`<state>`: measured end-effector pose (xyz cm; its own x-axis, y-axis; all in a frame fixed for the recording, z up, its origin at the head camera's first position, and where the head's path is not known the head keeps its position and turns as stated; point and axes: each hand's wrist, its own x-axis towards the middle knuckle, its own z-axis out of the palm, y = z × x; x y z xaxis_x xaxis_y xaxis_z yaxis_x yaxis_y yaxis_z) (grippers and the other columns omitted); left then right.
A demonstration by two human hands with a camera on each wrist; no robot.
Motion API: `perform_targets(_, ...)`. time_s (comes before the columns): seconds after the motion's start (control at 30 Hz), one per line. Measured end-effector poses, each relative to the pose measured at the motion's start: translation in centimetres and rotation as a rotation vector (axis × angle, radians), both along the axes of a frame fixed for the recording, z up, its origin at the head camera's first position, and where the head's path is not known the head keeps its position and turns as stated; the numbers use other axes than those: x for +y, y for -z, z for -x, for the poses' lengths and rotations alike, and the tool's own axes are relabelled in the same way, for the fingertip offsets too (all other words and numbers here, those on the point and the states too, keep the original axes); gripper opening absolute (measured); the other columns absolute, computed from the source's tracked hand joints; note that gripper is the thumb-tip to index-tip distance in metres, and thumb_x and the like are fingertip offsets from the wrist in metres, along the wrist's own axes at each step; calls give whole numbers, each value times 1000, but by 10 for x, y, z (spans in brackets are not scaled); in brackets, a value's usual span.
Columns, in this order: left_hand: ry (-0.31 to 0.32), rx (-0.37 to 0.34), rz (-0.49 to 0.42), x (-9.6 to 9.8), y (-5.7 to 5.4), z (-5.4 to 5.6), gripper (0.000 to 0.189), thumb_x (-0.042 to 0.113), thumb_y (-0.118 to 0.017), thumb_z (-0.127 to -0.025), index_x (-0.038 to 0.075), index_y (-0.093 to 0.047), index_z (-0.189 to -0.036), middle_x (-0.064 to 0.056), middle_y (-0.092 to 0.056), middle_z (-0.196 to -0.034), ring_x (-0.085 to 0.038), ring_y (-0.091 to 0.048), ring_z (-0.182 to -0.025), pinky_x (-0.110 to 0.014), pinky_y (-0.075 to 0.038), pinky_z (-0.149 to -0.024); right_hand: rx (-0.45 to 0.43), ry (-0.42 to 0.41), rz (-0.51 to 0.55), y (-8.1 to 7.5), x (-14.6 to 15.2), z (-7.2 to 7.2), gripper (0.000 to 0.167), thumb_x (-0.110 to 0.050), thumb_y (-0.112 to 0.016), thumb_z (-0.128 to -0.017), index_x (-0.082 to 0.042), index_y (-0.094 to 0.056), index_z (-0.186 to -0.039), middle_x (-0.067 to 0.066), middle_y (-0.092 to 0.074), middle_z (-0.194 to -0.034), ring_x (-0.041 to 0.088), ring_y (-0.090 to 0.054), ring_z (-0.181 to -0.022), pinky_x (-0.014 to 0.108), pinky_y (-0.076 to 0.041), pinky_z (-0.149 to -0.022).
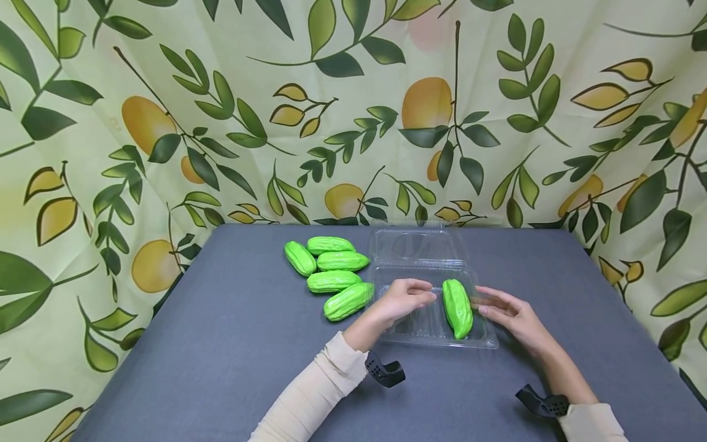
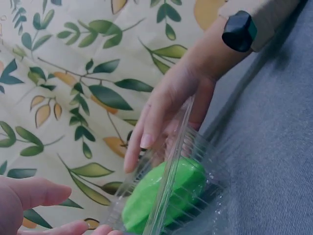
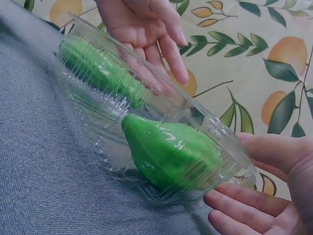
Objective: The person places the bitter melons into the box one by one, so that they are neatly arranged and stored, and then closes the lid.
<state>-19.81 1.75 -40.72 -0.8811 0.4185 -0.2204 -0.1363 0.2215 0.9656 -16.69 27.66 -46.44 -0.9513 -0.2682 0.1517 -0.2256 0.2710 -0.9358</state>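
Observation:
A clear plastic clamshell container (image 1: 409, 334) lies on the table with its lid (image 1: 417, 245) folded back. Inside its right half sits one bright green, ridged gourd (image 1: 458, 309), which resembles a bitter melon. My left hand (image 1: 405, 298) hovers over the container's left half, fingers loosely bent and holding nothing. At the right wall is my right hand (image 1: 510, 316), its relaxed fingertips right at the plastic. In the right wrist view, the right fingers (image 3: 244, 208) lie outside the wall beside the gourd (image 3: 168, 152).
Several more green gourds (image 1: 342, 261) lie grouped on the dark grey table (image 1: 232, 344), left of the container. The nearest gourd (image 1: 348, 301) lies close against the container's left side. Behind the table hangs a leaf-and-fruit patterned cloth (image 1: 353, 141).

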Motion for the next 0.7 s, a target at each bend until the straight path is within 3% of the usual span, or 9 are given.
perform_targets(0.1,2,40,13,-6,-2,-5,39,13,-61,-93,-6,-58,-127,-24,-67,-119,-38,-64,-112,-44,-53,-97,8,-8,4,-1,0,0,46,-7,-57,-95,7,-44,-138,-26,-67,-109,-10,-64,-100,7,-50,-80)
perform_targets(0.33,9,86,23,-19,-7,-11,37,16,-61,-94,-3,-59,-126,-21,-67,-121,-30,-64,-114,-32,-53,-96,15,-26,5,-1,1,2,46,-5,-56,-96,7,-44,-138,-24,-68,-111,-10,-64,-101,7,-50,-81)
perform_targets(0.7,-7,195,-38,-44,-4,-23,40,12,-60,-94,-6,-55,-129,-26,-62,-125,-36,-62,-117,-33,-53,-99,-5,-20,2,0,3,0,47,-6,-56,-96,7,-43,-139,-26,-66,-111,-10,-64,-101,7,-50,-81)
